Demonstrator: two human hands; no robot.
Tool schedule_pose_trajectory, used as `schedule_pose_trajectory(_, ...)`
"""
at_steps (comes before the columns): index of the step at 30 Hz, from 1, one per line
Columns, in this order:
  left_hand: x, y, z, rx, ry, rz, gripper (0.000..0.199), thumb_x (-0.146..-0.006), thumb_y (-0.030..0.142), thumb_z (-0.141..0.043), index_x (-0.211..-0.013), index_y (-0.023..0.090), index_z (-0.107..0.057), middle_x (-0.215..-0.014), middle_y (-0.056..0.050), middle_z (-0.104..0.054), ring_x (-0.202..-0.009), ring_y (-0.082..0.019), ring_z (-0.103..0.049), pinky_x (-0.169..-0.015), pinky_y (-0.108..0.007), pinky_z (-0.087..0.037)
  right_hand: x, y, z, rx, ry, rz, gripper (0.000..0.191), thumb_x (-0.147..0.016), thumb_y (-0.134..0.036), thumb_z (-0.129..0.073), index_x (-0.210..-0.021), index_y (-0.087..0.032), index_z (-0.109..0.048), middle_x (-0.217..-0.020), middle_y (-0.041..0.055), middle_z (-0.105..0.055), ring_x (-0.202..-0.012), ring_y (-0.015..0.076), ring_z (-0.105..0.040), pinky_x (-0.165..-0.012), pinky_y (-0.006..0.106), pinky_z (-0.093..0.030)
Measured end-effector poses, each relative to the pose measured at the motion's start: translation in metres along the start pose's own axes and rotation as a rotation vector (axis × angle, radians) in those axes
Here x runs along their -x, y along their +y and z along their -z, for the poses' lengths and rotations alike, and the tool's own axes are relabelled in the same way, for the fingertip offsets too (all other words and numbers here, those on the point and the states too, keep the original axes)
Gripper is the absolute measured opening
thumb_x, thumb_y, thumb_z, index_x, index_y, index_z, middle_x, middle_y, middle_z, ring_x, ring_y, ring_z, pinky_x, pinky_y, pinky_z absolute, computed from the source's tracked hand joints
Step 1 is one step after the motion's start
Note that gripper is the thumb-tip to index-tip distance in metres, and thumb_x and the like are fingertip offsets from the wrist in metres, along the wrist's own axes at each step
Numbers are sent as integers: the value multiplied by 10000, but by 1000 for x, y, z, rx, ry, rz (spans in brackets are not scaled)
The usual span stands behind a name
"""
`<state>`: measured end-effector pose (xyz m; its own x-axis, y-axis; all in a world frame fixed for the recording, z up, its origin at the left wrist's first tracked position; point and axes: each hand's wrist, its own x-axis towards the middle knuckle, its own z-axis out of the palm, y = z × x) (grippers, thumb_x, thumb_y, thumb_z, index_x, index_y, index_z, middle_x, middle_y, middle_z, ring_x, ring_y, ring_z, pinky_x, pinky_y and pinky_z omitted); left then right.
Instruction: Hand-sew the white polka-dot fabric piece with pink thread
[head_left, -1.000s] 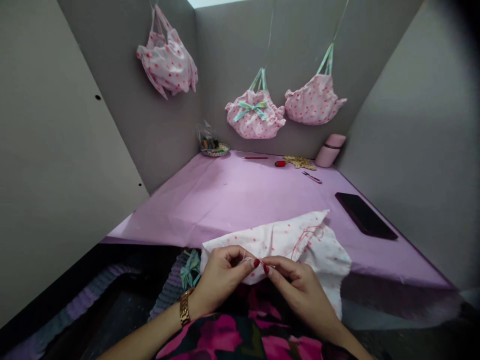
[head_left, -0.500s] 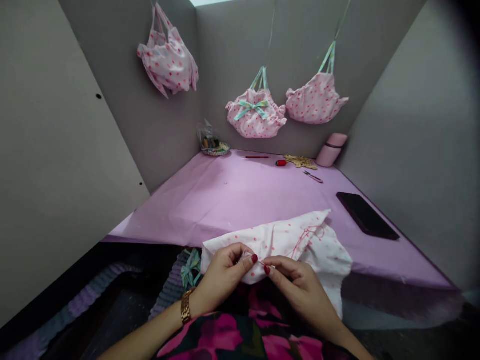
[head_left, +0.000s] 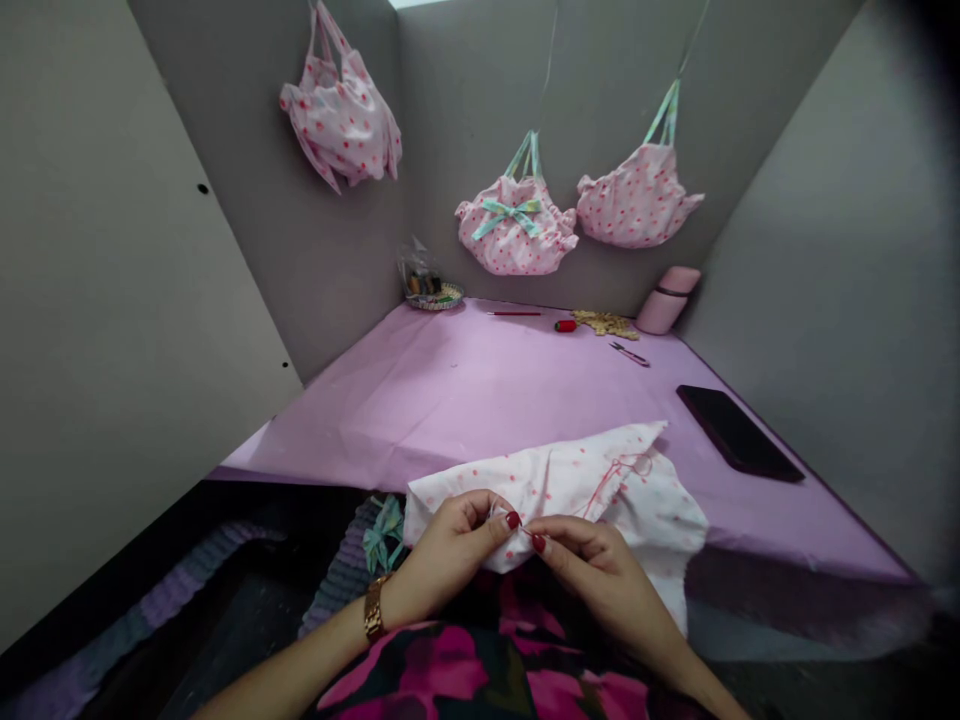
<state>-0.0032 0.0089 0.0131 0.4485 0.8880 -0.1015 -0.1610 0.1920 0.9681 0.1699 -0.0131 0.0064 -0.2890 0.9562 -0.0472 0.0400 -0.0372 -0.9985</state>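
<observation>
A white cloth with small red dots (head_left: 555, 478) lies over the table's front edge and hangs down at the right. My left hand (head_left: 463, 540), with a gold watch at the wrist, pinches a gathered fold of it between thumb and fingers. Close beside it, my right hand (head_left: 589, 560) is closed in a pinch over the same cloth. A thin line shows between the fingertips, too fine to tell as thread or needle. Loose red thread (head_left: 609, 482) lies looped on the cloth right of my hands.
On the purple-covered table (head_left: 390, 400) are a phone (head_left: 739, 432), thread snips (head_left: 630, 354), a red thread spool (head_left: 565, 326), a pencil (head_left: 514, 313), a pink bottle (head_left: 667, 302) and a small basket (head_left: 442, 300). Dotted pink bags (head_left: 517, 250) hang above. A teal ribbon bow (head_left: 384, 535) lies left.
The whole view has shifted slightly to the right. Both hands keep their pinch at nearly the same place on the cloth.
</observation>
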Motion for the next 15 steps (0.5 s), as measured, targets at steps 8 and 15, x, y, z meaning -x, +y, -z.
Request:
schedule_pose_trajectory(8,-2,-3,0,60,-40,7,236,-769,357,-607,-764,127,-555,-634,29,-481,-527,-56,-373,-503,-189,-261,-3,3,0,-78,-3,-33,245,-772,-399,-616,-812,-158,-645,-595,-5,-534,-522,79,-431,-477,195,-312)
schedule_pose_trajectory(15,-5,-4,-3,128,-70,88,272,-738,384,-627,-742,130,-530,-616,28,-488,-502,-58,-371,-492,-196,-256,-3,-5,-9,-56,-31,5,246,-850,-423,-506,-825,-186,-443,-510,-83,-318,-441,60,-269,-421,190,-183)
